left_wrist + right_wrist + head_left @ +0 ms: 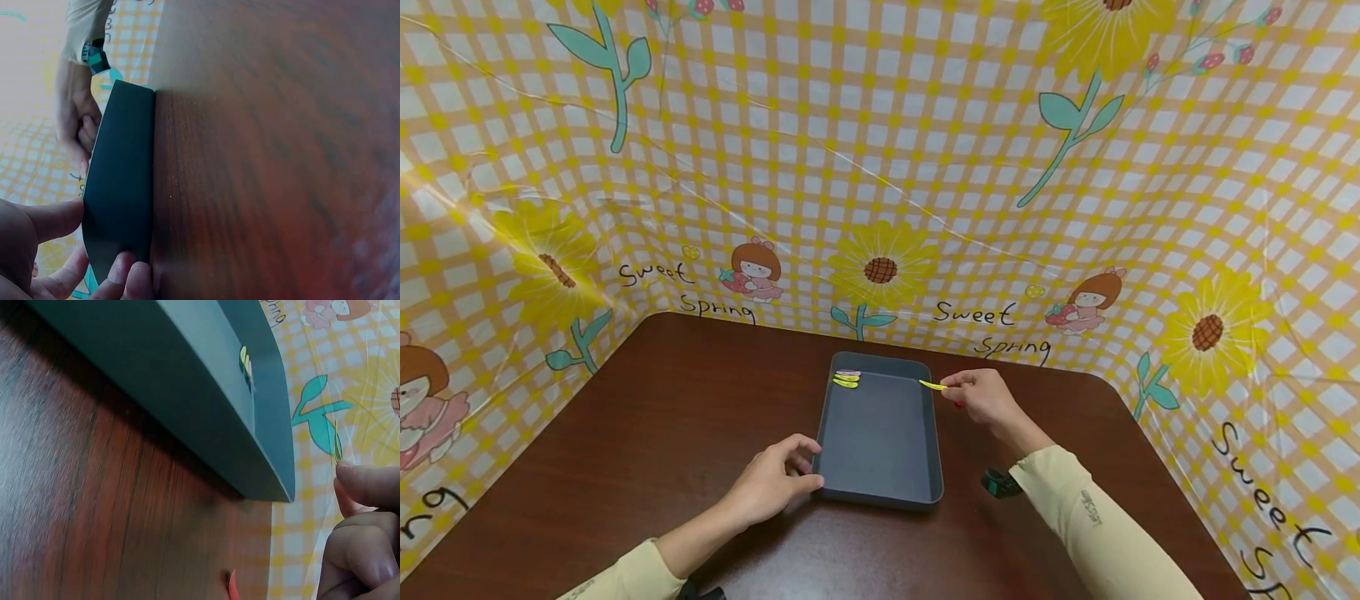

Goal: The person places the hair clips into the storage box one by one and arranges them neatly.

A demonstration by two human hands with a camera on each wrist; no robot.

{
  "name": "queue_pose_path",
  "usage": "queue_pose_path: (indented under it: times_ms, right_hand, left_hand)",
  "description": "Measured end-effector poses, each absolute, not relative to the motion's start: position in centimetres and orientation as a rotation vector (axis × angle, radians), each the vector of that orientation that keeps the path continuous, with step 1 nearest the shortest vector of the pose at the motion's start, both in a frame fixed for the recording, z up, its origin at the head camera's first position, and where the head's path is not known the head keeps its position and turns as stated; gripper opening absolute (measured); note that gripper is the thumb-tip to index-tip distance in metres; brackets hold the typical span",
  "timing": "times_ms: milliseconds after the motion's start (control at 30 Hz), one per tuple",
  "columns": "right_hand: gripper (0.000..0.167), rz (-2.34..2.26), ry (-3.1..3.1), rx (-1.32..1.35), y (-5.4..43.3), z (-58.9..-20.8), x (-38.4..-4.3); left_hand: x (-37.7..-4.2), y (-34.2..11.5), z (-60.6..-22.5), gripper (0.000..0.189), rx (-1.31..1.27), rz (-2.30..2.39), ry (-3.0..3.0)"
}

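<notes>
A yellow snap hair clip (932,385) is pinched between the thumb and forefinger of my right hand (985,397), above the right rim of a dark grey baking tray (880,442). In the right wrist view the held clip (337,442) stands thin and edge-on. My left hand (772,481) holds the tray's left side near its front corner, thumb at the rim (83,212) and fingertips against the outer wall. Inside the tray's far left corner lie two yellow clips (846,383) and a pinkish one (849,372), side by side.
On the brown table (700,400), a red clip (233,586) lies to the right of the tray, partly hidden by my right hand in the head view. A checked, flower-printed cloth (880,167) stands up around the table's back and sides.
</notes>
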State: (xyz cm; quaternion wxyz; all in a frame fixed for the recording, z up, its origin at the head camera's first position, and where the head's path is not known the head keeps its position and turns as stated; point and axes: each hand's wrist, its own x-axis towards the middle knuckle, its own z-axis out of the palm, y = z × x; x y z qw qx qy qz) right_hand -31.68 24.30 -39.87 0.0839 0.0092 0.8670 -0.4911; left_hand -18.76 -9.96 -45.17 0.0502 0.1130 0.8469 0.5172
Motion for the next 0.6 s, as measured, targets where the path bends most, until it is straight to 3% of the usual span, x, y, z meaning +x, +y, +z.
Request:
queue_pose_path:
  times_ms: [600]
  right_hand:
    - [0.02,-1.496,2.548,-0.006,20.7,-39.9,-32.6]
  left_hand:
    - [-19.0,-10.1,-45.3,0.036,0.35,1.568,2.591]
